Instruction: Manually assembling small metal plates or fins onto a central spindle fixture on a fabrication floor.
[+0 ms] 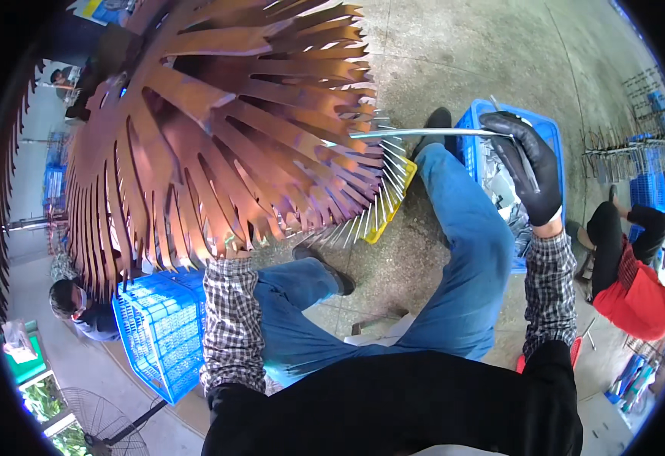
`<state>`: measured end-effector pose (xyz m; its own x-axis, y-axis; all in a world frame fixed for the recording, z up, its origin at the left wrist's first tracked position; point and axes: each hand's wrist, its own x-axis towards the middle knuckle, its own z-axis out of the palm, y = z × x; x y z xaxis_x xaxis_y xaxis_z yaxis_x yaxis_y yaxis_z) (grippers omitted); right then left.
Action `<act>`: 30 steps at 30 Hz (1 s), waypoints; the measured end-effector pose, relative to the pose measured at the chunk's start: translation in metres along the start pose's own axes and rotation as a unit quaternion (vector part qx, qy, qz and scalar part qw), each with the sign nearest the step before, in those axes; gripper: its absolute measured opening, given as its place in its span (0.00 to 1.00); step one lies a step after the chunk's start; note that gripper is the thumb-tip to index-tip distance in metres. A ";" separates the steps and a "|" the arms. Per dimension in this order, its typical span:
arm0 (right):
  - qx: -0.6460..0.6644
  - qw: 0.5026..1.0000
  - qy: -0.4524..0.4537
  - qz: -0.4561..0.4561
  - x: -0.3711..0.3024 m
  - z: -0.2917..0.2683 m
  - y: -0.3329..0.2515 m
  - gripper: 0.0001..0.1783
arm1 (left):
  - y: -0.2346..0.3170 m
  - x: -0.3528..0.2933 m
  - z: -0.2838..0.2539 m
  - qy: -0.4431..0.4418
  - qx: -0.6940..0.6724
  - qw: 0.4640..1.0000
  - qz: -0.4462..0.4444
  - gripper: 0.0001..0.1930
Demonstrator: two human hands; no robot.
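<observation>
A large domed mass of brown-purple strips [188,106], cut like a fringe, fills the upper left. My left hand is hidden behind the strip ends; only its checked sleeve [232,319] and a sliver of wrist show, so its fingers cannot be made out. At the right, my right hand [528,163], in a black glove, is closed around a thin silvery metal rod [431,133]. The rod runs level from the strips to the fingers. A short grey metal strip [528,169] lies against the palm of the same hand.
A blue crate [557,125] of silvery metal pieces stands beneath my right hand. A yellow tray [393,209] with thin rods sits below the fringe. Another blue crate [161,327] is by my left arm. People sit at both sides; a fan [101,422] stands lower left.
</observation>
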<state>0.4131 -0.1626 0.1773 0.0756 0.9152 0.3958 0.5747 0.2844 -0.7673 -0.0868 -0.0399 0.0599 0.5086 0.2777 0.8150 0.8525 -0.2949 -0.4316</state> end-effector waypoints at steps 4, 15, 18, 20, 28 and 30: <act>0.016 1.000 -0.007 0.014 -0.002 0.003 0.001 0.15 | -0.001 0.076 0.001 0.000 -0.025 0.996 0.091 0.18; 0.052 0.979 -0.040 0.192 0.004 -0.011 -0.001 0.15 | -0.011 0.012 0.020 -0.024 0.018 0.987 0.157 0.22; 0.006 0.983 -0.041 0.180 0.008 -0.014 -0.004 0.16 | -0.012 0.020 0.020 -0.065 0.001 0.987 0.145 0.24; -0.027 0.989 -0.032 0.144 0.010 -0.011 -0.002 0.19 | -0.020 0.016 0.022 -0.137 -0.015 0.981 0.139 0.26; -0.048 0.969 -0.042 0.238 0.029 -0.009 0.019 0.28 | -0.038 -0.021 0.071 -0.205 -0.099 0.966 0.121 0.34; 0.017 0.941 -0.110 0.319 0.048 -0.008 0.017 0.30 | -0.066 -0.043 0.090 -0.262 -0.108 0.953 0.106 0.36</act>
<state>0.4330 -0.1164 0.1869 0.2245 0.9385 -0.2622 0.4432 -0.3379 -0.8303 -0.1542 0.0498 0.0183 0.7048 0.5936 0.3885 0.7085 -0.5603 -0.4291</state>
